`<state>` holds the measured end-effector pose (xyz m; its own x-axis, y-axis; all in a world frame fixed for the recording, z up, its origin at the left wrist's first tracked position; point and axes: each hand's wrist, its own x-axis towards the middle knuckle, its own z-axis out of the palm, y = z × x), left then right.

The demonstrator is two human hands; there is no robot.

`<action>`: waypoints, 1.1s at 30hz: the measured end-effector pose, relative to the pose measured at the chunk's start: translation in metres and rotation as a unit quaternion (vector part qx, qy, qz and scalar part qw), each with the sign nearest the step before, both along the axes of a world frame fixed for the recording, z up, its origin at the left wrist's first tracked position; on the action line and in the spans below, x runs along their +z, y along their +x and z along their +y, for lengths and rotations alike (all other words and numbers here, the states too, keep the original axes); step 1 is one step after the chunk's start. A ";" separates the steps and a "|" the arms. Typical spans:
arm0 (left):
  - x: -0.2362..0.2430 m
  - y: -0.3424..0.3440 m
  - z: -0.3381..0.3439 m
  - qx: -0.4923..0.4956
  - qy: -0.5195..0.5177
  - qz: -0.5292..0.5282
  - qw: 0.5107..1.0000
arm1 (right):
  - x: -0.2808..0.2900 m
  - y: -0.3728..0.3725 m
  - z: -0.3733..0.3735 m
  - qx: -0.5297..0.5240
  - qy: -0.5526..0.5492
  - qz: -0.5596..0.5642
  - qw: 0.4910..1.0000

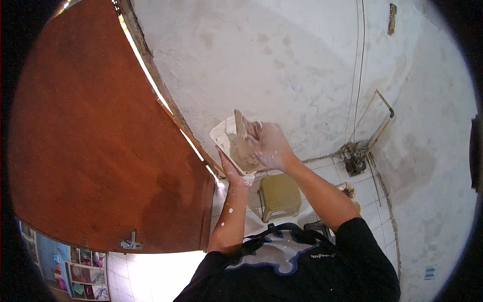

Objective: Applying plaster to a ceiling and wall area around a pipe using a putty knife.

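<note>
Near the middle of the frame, the left hand (232, 173) comes up from below and cups the underside of a shallow whitish tray (221, 137), its fingers curled closed around the lower edge so the tray sits tilted in front of the wall. The tray carries a mound of pale, greyish-beige plaster (245, 153), which fills its lower right part. Just right of it, the right hand (271, 147) is clenched around the handle of a flat trowel (242, 126); the blade stands up out of the plaster and is smeared with the same paste, and the hand itself is coated in it. White flecks dot the left forearm. Behind both hands, filling the upper centre and right of the frame, is a rough, patchy white wall (282, 55) with a thin cable running down it. A reddish-brown wooden door (95, 146) takes up the left side, a metal latch near its lower edge. Below the hands, on the tiled floor (322, 173), stands a small olive-green plastic stool (279, 195).
</note>
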<state>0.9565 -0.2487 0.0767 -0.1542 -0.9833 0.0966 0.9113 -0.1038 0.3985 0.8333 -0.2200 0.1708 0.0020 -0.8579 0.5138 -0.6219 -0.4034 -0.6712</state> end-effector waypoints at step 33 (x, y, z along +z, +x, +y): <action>0.009 0.008 0.004 0.050 0.125 -0.050 0.990 | 0.000 0.007 0.015 0.182 0.064 0.080 0.978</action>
<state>0.9640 -0.2447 0.0853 -0.0519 -0.9853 -0.1626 0.8788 -0.1224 0.4613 0.8402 -0.2048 0.1705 0.3904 -0.8426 0.3709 -0.5535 -0.5367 -0.6368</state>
